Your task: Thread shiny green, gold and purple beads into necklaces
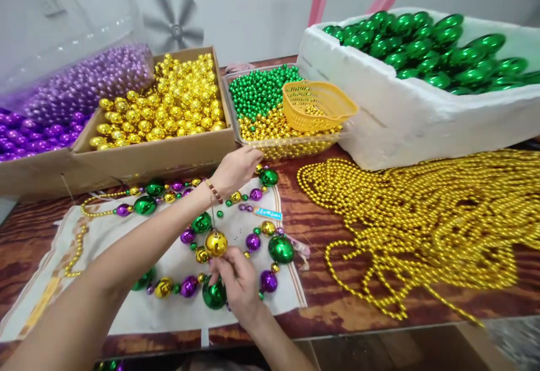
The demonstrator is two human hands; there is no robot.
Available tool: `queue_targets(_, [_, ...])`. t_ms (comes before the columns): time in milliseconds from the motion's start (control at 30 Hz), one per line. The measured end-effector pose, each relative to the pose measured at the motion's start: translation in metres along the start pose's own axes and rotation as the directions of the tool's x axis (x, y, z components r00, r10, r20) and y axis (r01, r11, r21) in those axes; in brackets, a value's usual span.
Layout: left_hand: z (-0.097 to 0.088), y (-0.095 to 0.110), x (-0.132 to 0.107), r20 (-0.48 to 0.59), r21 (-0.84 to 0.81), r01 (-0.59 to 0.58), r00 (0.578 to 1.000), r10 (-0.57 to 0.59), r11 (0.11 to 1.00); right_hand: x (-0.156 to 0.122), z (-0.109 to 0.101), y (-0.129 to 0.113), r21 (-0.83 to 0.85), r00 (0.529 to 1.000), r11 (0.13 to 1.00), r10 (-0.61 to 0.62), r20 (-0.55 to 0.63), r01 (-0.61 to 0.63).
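My left hand (237, 168) reaches forward to the near rim of a clear tray (291, 147) of small green and gold beads, fingers curled downward; what they hold is hidden. My right hand (237, 281) is pinched closed just below a large gold ball (216, 243), which is threaded on a thin string. Around both hands a garland of green, purple and gold balls (278, 247) lies looped on a white cloth (126, 315).
A cardboard box of gold balls (164, 101) and purple balls (37, 135) stand at the back left. A yellow basket (316, 104) rests in the bead tray. A white foam box (405, 118) holds green ornaments. Gold bead strands (422, 219) pile at the right.
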State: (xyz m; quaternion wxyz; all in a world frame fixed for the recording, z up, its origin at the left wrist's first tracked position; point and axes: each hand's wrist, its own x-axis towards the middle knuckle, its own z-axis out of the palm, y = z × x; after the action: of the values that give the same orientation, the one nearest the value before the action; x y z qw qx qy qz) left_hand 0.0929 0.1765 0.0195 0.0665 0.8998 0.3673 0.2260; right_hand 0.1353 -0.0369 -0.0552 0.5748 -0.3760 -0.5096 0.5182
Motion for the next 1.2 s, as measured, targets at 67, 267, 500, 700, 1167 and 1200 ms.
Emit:
queue_targets(67, [-0.005, 0.007, 0.027, 0.031, 0.196, -0.047, 0.999, 0.042, 0.979, -0.002, 0.0, 0.002, 0.015, 0.999, 0.999, -0.033, 0.005, 0.033])
queue_targets(267, [0.001, 0.0, 0.112, 0.228, 0.49, 0.176, 0.919, -0.32, 0.854, -0.002, 0.001, 0.001, -0.063, 0.985, 0.984, -0.17, -0.012, 0.169])
queue_targets(500, [0.022, -0.031, 0.145, 0.246, 0.486, 0.265, 0.873, -0.421, 0.833, -0.002, -0.005, 0.0, -0.038, 0.986, 0.986, -0.162, 0.047, 0.164])
queue_targets(700, [0.03, -0.039, 0.145, 0.231, 0.422, 0.304, 0.875, -0.426, 0.854, -0.004, -0.009, -0.002, -0.066, 0.99, 0.989, -0.128, 0.056, 0.131])
queue_targets(1167, [-0.043, 0.017, 0.062, 0.085, -0.506, 0.321, 0.942, -0.324, 0.8, -0.002, -0.007, -0.003, -0.063, 0.997, 0.995, -0.077, 0.018, 0.078])
queue_targets(1200, [-0.051, 0.017, 0.038, 0.152, -0.675, 0.36, 0.922, -0.356, 0.645, -0.001, -0.007, -0.004, -0.053, 0.998, 0.997, -0.063, 0.001, 0.063])
